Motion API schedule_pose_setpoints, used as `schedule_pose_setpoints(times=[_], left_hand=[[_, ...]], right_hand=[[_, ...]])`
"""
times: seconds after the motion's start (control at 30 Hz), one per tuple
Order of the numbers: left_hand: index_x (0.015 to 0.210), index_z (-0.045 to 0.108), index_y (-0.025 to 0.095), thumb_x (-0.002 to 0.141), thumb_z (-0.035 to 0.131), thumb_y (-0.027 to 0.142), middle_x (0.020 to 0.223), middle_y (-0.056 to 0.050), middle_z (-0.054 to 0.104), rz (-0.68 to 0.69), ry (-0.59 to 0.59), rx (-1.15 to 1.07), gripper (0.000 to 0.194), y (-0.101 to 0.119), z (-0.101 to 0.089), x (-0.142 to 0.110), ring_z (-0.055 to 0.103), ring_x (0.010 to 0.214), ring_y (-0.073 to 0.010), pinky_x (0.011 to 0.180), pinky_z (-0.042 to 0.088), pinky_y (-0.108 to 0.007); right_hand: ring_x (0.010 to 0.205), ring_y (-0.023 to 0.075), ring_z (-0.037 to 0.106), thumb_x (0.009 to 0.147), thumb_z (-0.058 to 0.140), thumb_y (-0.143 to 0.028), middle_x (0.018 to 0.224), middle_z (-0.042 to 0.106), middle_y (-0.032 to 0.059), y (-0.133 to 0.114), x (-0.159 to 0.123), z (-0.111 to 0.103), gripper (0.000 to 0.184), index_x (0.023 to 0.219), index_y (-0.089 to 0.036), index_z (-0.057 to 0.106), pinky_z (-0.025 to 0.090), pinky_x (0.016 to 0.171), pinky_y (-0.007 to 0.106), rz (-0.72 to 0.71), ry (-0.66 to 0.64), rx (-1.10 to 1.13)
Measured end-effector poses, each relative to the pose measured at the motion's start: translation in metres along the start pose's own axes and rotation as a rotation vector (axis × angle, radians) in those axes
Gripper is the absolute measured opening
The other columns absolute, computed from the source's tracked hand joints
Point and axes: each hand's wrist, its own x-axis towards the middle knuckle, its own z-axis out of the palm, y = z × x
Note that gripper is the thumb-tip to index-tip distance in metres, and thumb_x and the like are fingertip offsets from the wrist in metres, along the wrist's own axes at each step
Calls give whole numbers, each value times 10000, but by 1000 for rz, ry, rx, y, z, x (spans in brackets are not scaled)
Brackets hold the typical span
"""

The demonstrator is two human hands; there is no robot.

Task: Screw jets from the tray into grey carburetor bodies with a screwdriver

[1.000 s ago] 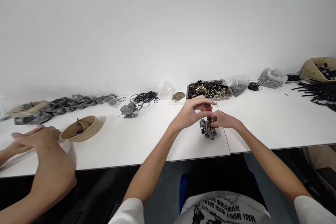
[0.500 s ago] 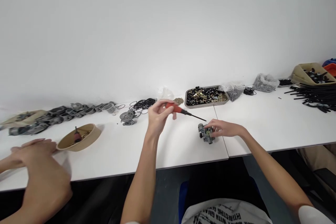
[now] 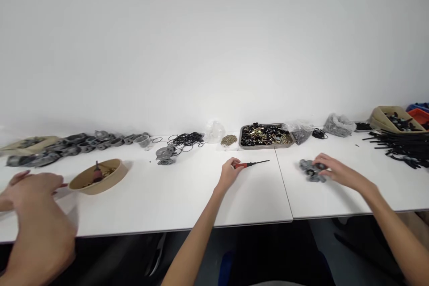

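Observation:
My left hand [image 3: 229,172] is closed around the red handle of a screwdriver [image 3: 247,165], low over the white table, its dark shaft pointing right. Right of the table seam, my right hand [image 3: 330,170] grips a small grey metal carburetor [image 3: 311,170], which is blurred by motion. The fingers cover its right side. A similar grey part [image 3: 165,154] stands alone on the table, left of my left hand.
A metal tray [image 3: 266,146] of mixed screws stands at the back, beside brass pieces [image 3: 229,140] and black rings [image 3: 187,139]. At left, a co-worker's hands [image 3: 36,187] are near a tan bowl [image 3: 115,179] holding another screwdriver. Black hoses [image 3: 398,145] lie at right.
The carburetor has moved right across the seam with my right hand. My left hand has lowered the screwdriver to the table and shifted right. The view has tilted up slightly.

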Motion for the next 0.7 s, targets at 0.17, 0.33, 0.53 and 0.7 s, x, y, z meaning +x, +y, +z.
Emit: schedule_pose_setpoints(times=[0.17, 0.33, 0.53, 0.7], left_hand=[[874, 690, 199, 737, 669, 167, 897, -50, 666, 91, -25, 128, 142, -3, -8, 3, 599, 869, -208, 820, 481, -350], [859, 655, 187, 788, 466, 32, 897, -44, 673, 140, 13, 203, 255, -4, -16, -1, 624, 848, -168, 806, 503, -302], [686, 569, 181, 727, 367, -45, 777, -49, 630, 69, 174, 413, 306, -6, -45, 9, 620, 793, -171, 787, 502, -288], [1088, 592, 124, 854, 417, 108, 1222, -220, 534, -86, 442, 691, 292, 3, -132, 64, 581, 1086, -335, 895, 463, -448]], right_hand=[[906, 358, 612, 697, 613, -589, 1033, 623, 167, 120, -8, -72, 441, 954, -238, 682, 469, 805, 487, 98, 331, -146], [801, 399, 607, 633, 600, -623, 925, 634, 242, 196, -8, -117, 393, 700, -242, 667, 402, 717, 534, 219, 586, -168], [973, 469, 578, 689, 547, -600, 1003, 619, 320, 215, 4, -119, 447, 836, -230, 752, 334, 757, 595, 375, 822, -210], [1232, 507, 448, 702, 436, -608, 1246, 553, 325, 186, 17, -49, 739, 1250, -169, 667, 299, 892, 648, 355, 1015, -403]])
